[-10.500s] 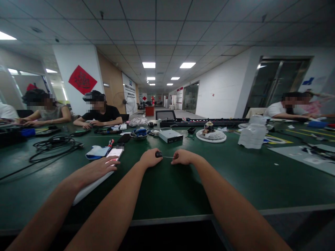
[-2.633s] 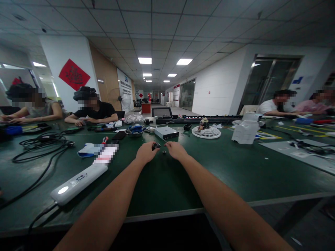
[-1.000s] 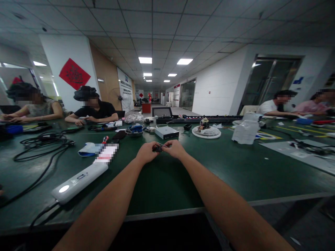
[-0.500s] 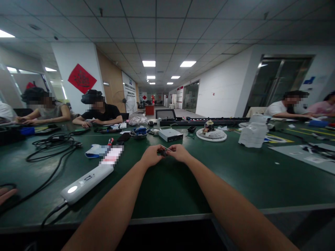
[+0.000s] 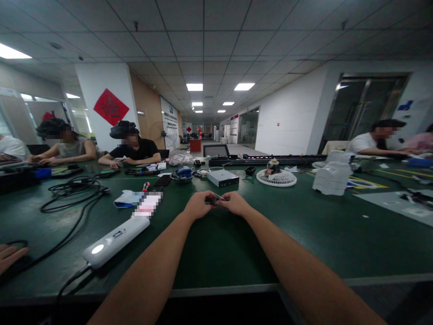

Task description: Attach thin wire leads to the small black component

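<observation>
My left hand [image 5: 199, 206] and my right hand [image 5: 237, 204] meet above the green table [image 5: 223, 253], fingers closed. Between the fingertips is a small dark part [image 5: 212, 200], mostly covered, its kind too small to make out. A thin, pale, rod-like piece [image 5: 218, 196] slants across the gap from the dark part toward my right fingers. Both hands touch the part. Just beyond them lies a grey metal box like a disc drive [image 5: 223, 177]. Right of that box rests a white round fan grille [image 5: 276, 178] with a motor on top.
A white device [image 5: 117, 241] with a cable lies left of my forearm. Behind it are a blue-and-white cloth [image 5: 126, 199], a bowl [image 5: 181, 175] and coiled black cable [image 5: 72, 192]. A white plastic piece [image 5: 333, 176] stands right. Other people sit around; someone's hand [image 5: 10, 257] shows at the left edge.
The view has tilted up slightly and shifted left, so the scene sits a little lower and further right. Both hands still hold the small dark part, their grip nearly the same.
</observation>
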Demonstrator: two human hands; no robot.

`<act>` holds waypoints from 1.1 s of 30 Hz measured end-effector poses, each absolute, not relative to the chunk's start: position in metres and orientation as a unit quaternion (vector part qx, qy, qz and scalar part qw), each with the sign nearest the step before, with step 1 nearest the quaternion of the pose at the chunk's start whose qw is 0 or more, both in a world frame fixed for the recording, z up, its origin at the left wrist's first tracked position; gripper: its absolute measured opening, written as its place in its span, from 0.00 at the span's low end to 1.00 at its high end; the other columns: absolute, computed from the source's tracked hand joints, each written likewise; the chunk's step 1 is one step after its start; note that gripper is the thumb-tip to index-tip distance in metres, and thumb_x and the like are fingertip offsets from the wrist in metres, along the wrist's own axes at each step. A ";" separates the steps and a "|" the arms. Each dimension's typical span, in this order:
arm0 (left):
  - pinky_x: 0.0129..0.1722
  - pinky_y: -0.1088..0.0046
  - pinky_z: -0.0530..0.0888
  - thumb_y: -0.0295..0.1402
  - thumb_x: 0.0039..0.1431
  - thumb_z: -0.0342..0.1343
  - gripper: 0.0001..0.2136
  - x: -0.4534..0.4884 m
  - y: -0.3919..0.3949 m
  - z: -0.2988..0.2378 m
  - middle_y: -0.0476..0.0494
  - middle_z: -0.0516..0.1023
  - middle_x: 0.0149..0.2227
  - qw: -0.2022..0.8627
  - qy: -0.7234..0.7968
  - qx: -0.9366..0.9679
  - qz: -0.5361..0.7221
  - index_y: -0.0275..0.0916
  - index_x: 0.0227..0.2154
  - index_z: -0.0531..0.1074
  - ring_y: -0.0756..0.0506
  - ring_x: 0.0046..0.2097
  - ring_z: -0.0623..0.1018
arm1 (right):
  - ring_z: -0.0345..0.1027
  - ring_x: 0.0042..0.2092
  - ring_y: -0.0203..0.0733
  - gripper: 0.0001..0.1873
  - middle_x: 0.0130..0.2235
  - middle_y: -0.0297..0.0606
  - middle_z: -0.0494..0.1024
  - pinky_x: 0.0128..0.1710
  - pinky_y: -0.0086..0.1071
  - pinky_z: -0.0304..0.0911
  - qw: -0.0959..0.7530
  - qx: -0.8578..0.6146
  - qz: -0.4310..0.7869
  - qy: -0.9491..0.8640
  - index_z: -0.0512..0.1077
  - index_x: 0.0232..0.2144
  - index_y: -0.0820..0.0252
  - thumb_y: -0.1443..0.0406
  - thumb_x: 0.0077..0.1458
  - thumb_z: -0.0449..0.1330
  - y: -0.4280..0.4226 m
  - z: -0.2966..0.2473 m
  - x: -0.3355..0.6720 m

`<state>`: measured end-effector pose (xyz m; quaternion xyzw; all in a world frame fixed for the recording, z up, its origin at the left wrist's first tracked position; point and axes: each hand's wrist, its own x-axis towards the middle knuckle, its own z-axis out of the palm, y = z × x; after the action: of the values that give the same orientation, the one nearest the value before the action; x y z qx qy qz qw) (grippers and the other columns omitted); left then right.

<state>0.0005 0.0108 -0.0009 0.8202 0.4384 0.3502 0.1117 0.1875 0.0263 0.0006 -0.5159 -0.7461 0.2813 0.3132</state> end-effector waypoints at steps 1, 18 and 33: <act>0.45 0.70 0.74 0.28 0.47 0.62 0.14 0.000 0.011 0.000 0.47 0.81 0.38 0.109 0.436 0.821 0.353 0.41 0.40 0.76 0.46 0.41 0.79 | 0.65 0.26 0.32 0.10 0.23 0.33 0.76 0.24 0.24 0.53 0.321 -0.522 0.288 -0.736 0.77 0.27 0.64 0.61 0.47 0.66 0.026 0.001 0.187; 0.45 0.72 0.73 0.29 0.47 0.63 0.14 0.001 0.009 0.002 0.49 0.81 0.39 0.095 0.420 0.832 0.349 0.41 0.40 0.77 0.46 0.42 0.79 | 0.43 0.15 0.25 0.11 0.14 0.22 0.57 0.14 0.24 0.35 0.332 -0.555 0.470 -0.601 0.72 0.26 0.61 0.62 0.42 0.68 0.022 0.007 0.186; 0.42 0.72 0.74 0.32 0.46 0.64 0.15 0.002 0.012 -0.001 0.47 0.81 0.37 0.094 0.471 0.804 0.351 0.41 0.41 0.77 0.46 0.40 0.79 | 0.65 0.28 0.34 0.13 0.27 0.33 0.74 0.25 0.26 0.55 0.348 -0.588 0.258 -0.683 0.74 0.32 0.63 0.59 0.47 0.65 0.030 0.001 0.182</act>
<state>0.0019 0.0124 -0.0015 0.8039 0.4709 0.3510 0.0942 0.1816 0.0302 0.0008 -0.5884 -0.6826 0.2581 0.3481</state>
